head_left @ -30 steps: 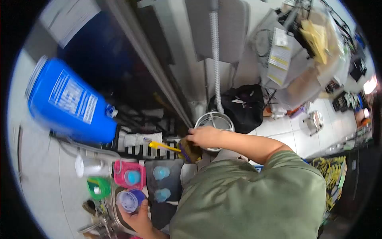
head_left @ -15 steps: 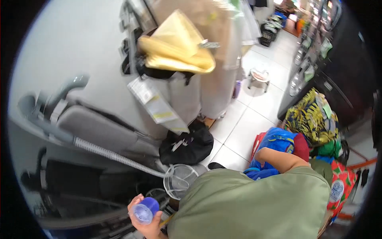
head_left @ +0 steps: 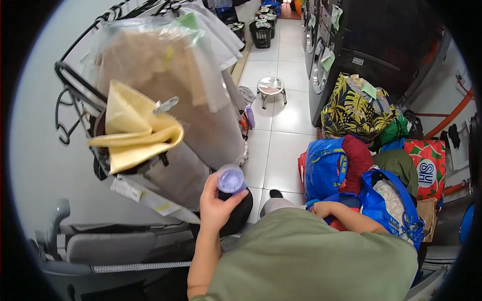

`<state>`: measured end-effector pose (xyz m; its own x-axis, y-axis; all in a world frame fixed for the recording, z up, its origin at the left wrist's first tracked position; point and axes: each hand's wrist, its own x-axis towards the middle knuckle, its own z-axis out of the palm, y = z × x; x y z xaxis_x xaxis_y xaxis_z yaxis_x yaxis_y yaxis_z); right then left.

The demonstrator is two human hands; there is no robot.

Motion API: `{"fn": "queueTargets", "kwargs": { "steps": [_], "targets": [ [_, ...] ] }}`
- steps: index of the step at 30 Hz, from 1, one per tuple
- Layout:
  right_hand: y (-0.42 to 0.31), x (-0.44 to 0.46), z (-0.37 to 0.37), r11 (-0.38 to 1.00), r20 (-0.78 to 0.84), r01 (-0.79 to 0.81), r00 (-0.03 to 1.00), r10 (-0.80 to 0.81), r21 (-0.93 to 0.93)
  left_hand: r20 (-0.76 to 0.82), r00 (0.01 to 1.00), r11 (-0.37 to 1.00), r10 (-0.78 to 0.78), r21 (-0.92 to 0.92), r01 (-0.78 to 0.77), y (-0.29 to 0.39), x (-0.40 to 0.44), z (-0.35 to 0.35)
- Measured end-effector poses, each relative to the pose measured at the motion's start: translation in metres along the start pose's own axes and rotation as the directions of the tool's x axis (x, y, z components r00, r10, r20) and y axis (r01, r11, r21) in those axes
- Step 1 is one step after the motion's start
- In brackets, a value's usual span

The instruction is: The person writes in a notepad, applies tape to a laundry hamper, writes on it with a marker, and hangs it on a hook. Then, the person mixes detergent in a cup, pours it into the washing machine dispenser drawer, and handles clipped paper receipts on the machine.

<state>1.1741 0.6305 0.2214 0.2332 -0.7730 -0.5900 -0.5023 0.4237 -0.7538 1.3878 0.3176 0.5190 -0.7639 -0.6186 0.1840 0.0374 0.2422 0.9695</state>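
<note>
My left hand [head_left: 216, 203] is wrapped round a small clear plastic cup [head_left: 231, 179] with purple contents, held up at the middle of the view. Below the cup lies a black bag, partly hidden by the hand. My right hand [head_left: 324, 208] is low at my right side, beside the blue bags; its fingers are partly hidden and what they hold, if anything, does not show. Next to it stands a full blue bag [head_left: 321, 170] with a dark red cloth [head_left: 357, 163].
Plastic-covered clothes [head_left: 150, 75] and a yellow cloth [head_left: 135, 130] hang at left. A small stool [head_left: 271, 86] stands on the tiled floor. Washing machines [head_left: 319, 70], a patterned bundle [head_left: 356, 110] and a red bag [head_left: 426, 163] are at right. Black baskets [head_left: 261, 36] stand far ahead.
The view has turned from the blue jug and cups to the aisle. My left hand has carried the cup along. My right hand has left the white-rimmed bin and come to my side.
</note>
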Motion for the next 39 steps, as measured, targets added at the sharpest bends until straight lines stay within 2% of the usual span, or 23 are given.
{"fn": "queueTargets", "kwargs": {
  "steps": [1, 2, 3, 5, 6, 9, 10, 11, 13, 14, 16, 17, 18, 21, 23, 25, 26, 28, 33, 36, 39],
  "targets": [
    [-0.007, -0.012, -0.010, 0.993, -0.053, 0.034, 0.998, -0.028, 0.113, 0.009, 0.999, 0.999, 0.050, 0.007, -0.050, -0.009, 0.020, 0.011],
    [-0.006, -0.018, -0.019, 0.954, -0.084, 0.091, 0.994, -0.070, 0.285, 0.030, 0.999, 1.000, 0.014, -0.026, -0.013, -0.012, 0.041, 0.023],
    [0.002, -0.017, -0.028, 0.913, -0.080, 0.012, 0.997, 0.023, 0.408, 0.048, 0.999, 0.998, -0.025, -0.055, 0.027, -0.015, 0.061, 0.034],
    [0.019, -0.015, -0.057, 0.773, -0.028, -0.143, 0.979, 0.203, 0.618, 0.061, 0.998, 0.999, 0.009, -0.040, -0.006, -0.033, 0.101, 0.057],
    [0.008, -0.020, -0.082, 0.765, 0.028, -0.261, 0.952, 0.303, 0.589, 0.061, 0.998, 0.999, 0.033, -0.036, -0.031, -0.043, 0.121, 0.068],
    [0.025, -0.027, -0.123, 0.765, -0.043, -0.185, 0.963, 0.268, 0.616, 0.080, 0.993, 0.994, 0.082, 0.064, -0.088, -0.061, 0.189, 0.103],
    [0.058, -0.015, -0.119, 0.547, -0.065, -0.055, 0.978, 0.196, 0.835, 0.068, 0.995, 0.996, 0.074, 0.053, -0.078, -0.074, 0.211, 0.116],
    [0.030, -0.039, -0.150, 0.541, -0.117, -0.021, 0.968, 0.220, 0.841, 0.070, 0.994, 0.995, 0.089, 0.043, -0.092, -0.073, 0.236, 0.132],
    [0.031, -0.057, -0.184, 0.594, -0.313, 0.121, 0.921, 0.231, 0.795, 0.060, 0.991, 0.993, 0.120, 0.018, -0.121, -0.073, 0.288, 0.164],
    [0.050, -0.054, -0.185, 0.565, -0.315, 0.119, 0.912, 0.263, 0.817, 0.092, 0.978, 0.981, 0.185, 0.048, -0.190, -0.090, 0.314, 0.177],
    [0.103, -0.044, -0.179, 0.497, -0.301, 0.107, 0.895, 0.330, 0.861, 0.132, 0.973, 0.978, 0.188, 0.064, -0.197, -0.106, 0.364, 0.206],
    [0.110, -0.053, -0.182, 0.545, -0.337, 0.085, 0.861, 0.382, 0.834, 0.151, 0.970, 0.976, 0.193, 0.070, -0.205, -0.107, 0.389, 0.220],
    [0.108, -0.061, -0.188, 0.617, -0.386, 0.028, 0.802, 0.456, 0.786, 0.157, 0.965, 0.967, 0.211, 0.110, -0.229, -0.099, 0.410, 0.235],
    [0.082, -0.093, -0.218, 0.736, -0.536, -0.239, 0.551, 0.640, 0.633, 0.114, 0.959, 0.964, 0.260, 0.034, -0.265, -0.108, 0.473, 0.278],
    [0.066, -0.108, -0.237, 0.711, -0.603, -0.387, 0.378, 0.703, 0.587, 0.122, 0.963, 0.971, 0.238, -0.025, -0.237, -0.125, 0.518, 0.305],
    [0.061, -0.115, -0.252, 0.661, -0.625, -0.462, 0.256, 0.738, 0.591, 0.128, 0.970, 0.978, 0.209, -0.058, -0.203, -0.141, 0.562, 0.329],
    [0.085, -0.110, -0.250, 0.650, -0.622, -0.441, 0.232, 0.748, 0.619, 0.152, 0.974, 0.985, 0.171, -0.052, -0.165, -0.137, 0.583, 0.336],
    [0.104, -0.105, -0.259, 0.624, -0.606, -0.389, 0.185, 0.773, 0.678, 0.142, 0.972, 0.982, 0.188, -0.004, -0.189, -0.147, 0.628, 0.351],
    [0.116, -0.059, -0.370, 0.507, -0.518, -0.229, 0.017, 0.855, 0.831, 0.152, 0.961, 0.973, 0.231, -0.023, -0.230, -0.174, 0.760, 0.378],
    [0.132, -0.027, -0.453, 0.506, -0.506, -0.248, 0.067, 0.860, 0.826, 0.156, 0.924, 0.934, 0.349, 0.022, -0.357, -0.189, 0.842, 0.384],
    [0.142, -0.006, -0.534, 0.574, -0.525, -0.311, 0.233, 0.819, 0.757, 0.194, 0.891, 0.900, 0.412, 0.065, -0.430, -0.191, 0.914, 0.389]
  ]
}}
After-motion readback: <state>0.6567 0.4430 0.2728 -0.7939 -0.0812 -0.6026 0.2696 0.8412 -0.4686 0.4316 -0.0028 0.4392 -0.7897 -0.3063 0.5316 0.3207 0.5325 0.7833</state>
